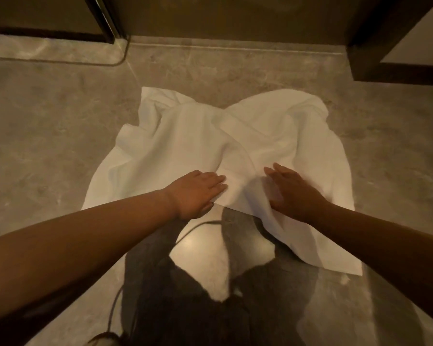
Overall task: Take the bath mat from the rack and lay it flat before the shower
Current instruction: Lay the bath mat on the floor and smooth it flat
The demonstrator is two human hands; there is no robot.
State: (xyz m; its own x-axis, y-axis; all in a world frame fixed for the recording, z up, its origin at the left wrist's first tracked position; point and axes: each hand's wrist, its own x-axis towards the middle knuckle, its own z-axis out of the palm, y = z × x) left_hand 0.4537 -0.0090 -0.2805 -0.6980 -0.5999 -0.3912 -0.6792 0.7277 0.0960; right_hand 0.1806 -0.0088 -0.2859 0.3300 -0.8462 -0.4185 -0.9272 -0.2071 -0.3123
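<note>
Both the left hand (198, 191) and right hand (294, 193) press flat, fingers (216, 182) spread and gripping nothing, to smooth the rumpled bath mat (185, 136) onto the floor (48, 121).

both arms outstretched, left hand (198, 193) and right hand (294, 193) flat, fingers extended
</note>
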